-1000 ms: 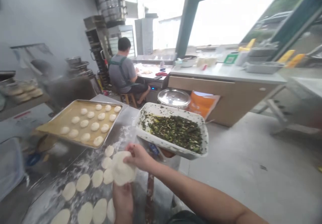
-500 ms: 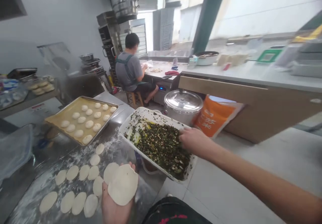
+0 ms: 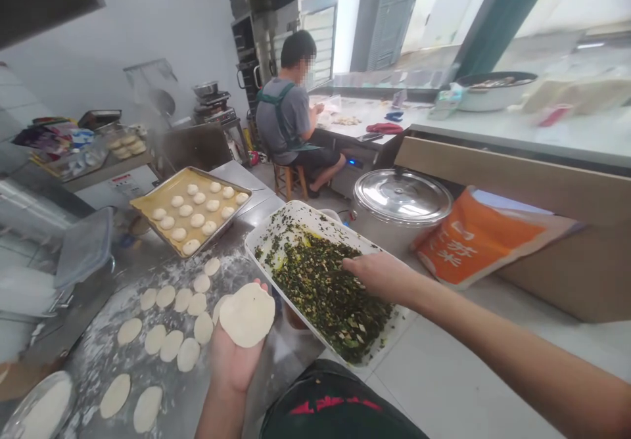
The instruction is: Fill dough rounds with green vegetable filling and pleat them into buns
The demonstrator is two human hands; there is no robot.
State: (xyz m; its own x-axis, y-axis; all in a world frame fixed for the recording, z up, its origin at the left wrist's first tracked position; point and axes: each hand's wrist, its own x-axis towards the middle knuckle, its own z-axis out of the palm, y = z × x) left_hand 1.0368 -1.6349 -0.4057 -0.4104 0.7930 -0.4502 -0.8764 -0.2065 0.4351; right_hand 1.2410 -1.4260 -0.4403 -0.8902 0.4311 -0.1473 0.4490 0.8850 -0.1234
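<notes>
My left hand [image 3: 239,360] lies palm up with a round, flat dough wrapper [image 3: 247,315] resting across its palm and fingers. Fingertips show behind the wrapper's far edge. My right hand [image 3: 377,278] is closed over the chopped green filling [image 3: 315,275] in a white rectangular tub [image 3: 269,281]. Its lower fingers are hidden, and I cannot make out what they hold. Several more dough wrappers [image 3: 171,346] lie on the floured steel table left of my left hand, one partly behind it.
A lined baking tray [image 3: 148,204] carries several filled buns. Behind the tub stand a lidded steel pot [image 3: 401,196] and an orange sack [image 3: 476,238]. A bowl of flour [image 3: 46,409] sits at lower left. Another person [image 3: 288,107] sits working at the far counter.
The view has turned left, so most things appear farther right. My right hand sits farther in over the filling, away from the tub's right edge. The wrapper stays on my left palm.
</notes>
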